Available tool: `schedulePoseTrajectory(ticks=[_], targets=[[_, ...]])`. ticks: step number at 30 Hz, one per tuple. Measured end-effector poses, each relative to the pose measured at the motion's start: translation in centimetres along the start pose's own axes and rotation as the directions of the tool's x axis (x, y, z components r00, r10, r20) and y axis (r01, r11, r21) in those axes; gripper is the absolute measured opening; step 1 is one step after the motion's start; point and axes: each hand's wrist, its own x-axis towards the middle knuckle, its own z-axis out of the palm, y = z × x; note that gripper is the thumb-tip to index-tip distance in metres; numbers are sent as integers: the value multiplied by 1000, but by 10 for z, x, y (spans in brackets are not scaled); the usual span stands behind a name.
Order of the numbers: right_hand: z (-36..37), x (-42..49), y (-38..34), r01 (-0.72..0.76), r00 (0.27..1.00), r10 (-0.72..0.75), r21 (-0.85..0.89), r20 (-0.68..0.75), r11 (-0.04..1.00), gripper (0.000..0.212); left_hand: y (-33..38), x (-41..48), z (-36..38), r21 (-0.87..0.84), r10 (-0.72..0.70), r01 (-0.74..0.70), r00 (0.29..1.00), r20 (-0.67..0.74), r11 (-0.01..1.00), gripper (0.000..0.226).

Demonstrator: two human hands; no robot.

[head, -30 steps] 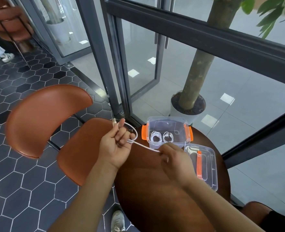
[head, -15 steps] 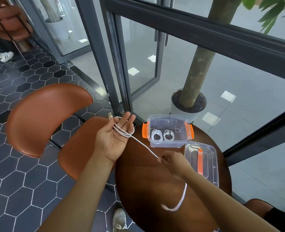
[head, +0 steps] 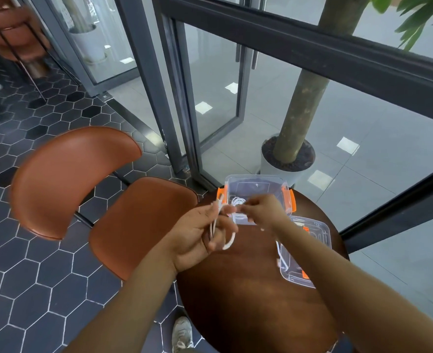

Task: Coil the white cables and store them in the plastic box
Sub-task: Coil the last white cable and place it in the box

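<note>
While holding white cable mid-frame, looped round curled left hand, pinched in right hand, at plastic box lower edge.

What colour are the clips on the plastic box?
The clips are orange, seen best in the head view.

My one view comes from the wide-angle camera worn on the person's head, facing forward and tilted steeply down. It sits close to the left hand and right hand, which fall near mid-frame above the round table. The wide lens also takes in the chair at left, the tiled floor and the glass wall ahead.
</note>
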Motion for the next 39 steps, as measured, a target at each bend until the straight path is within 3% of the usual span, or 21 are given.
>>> schedulePoseTrajectory(ticks=[3,6,15,19,22,26,30,35,39], targets=[[-16,-1,-32,60,998,-62,77,30,995,21,-2,-2,-1,297,-146,121,987,66,947,34],[-28,-8,-52,87,993,-103,229,58,969,19,-3,-1,-1,440,-170,157,985,-9,884,32],[-23,-46,-47,292,952,-304,193,33,937,12,-19,11,-1,337,39,44,971,-234,941,41],[-2,-56,-30,371,928,-372,-33,-17,928,8,-19,17,1,86,24,1,956,-293,996,40],[20,-64,-18,469,875,-482,-180,-34,864,8,-21,22,4,-36,-18,8,958,-286,999,40],[27,-69,-7,564,814,-581,-217,-15,797,16,-16,21,13,-201,-28,-30,960,-277,979,31],[27,-82,1,574,808,-587,-161,-46,803,41,-11,22,7,-373,23,-121,966,-257,920,31],[32,-77,33,493,869,-494,-97,11,865,19,2,17,-1,-412,89,-185,966,-243,892,31],[24,-62,53,293,948,-296,43,119,955,15,2,9,3,-313,103,-123,991,-81,942,27]])
